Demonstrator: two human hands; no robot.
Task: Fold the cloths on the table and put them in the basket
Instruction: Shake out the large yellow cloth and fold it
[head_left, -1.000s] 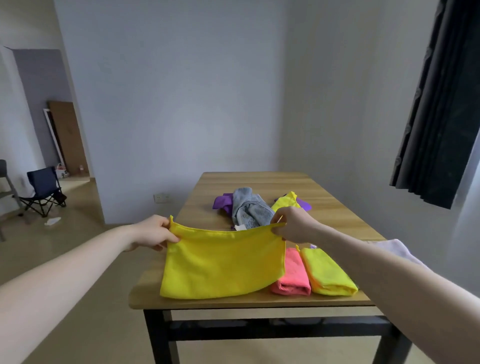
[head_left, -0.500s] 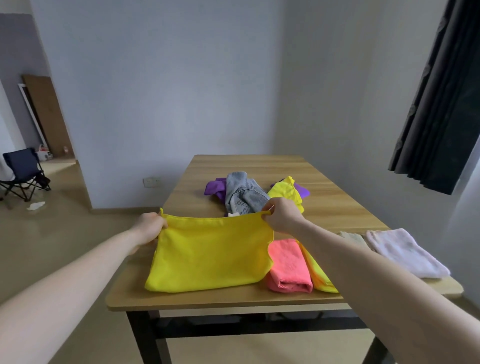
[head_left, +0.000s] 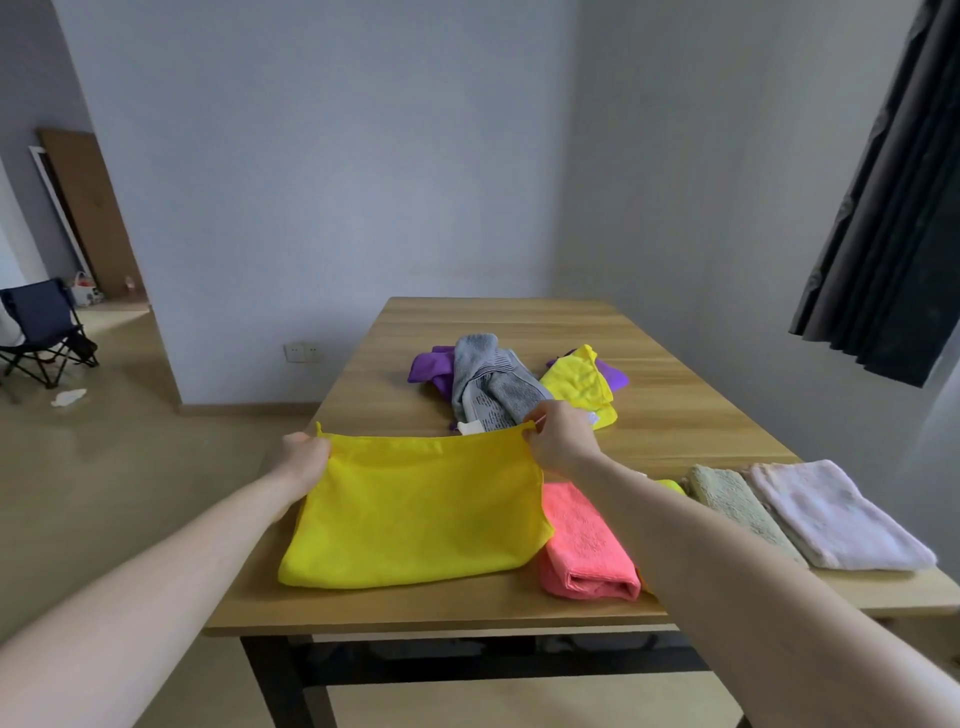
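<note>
A yellow cloth (head_left: 415, 514), folded in half, lies near the front edge of the wooden table (head_left: 675, 415). My left hand (head_left: 306, 460) pinches its far left corner and my right hand (head_left: 558, 439) pinches its far right corner, holding that edge stretched. Folded cloths lie to the right: a pink one (head_left: 584, 543), a beige one (head_left: 737, 506) and a pale lilac one (head_left: 831, 514). My right forearm hides most of a yellow-green one (head_left: 670, 486). Unfolded cloths sit mid-table: purple (head_left: 431, 366), grey (head_left: 491, 387), yellow (head_left: 584, 384). No basket is in view.
A white wall stands behind the table and a dark curtain (head_left: 893, 208) hangs at the right. On the left, the floor leads to a folding chair (head_left: 41, 327) and a board leaning on the wall (head_left: 88, 208).
The camera has turned right, bringing the beige and lilac folded cloths into view. Both hands keep their hold on the yellow cloth's far corners, with its far edge lowered closer to the table.
</note>
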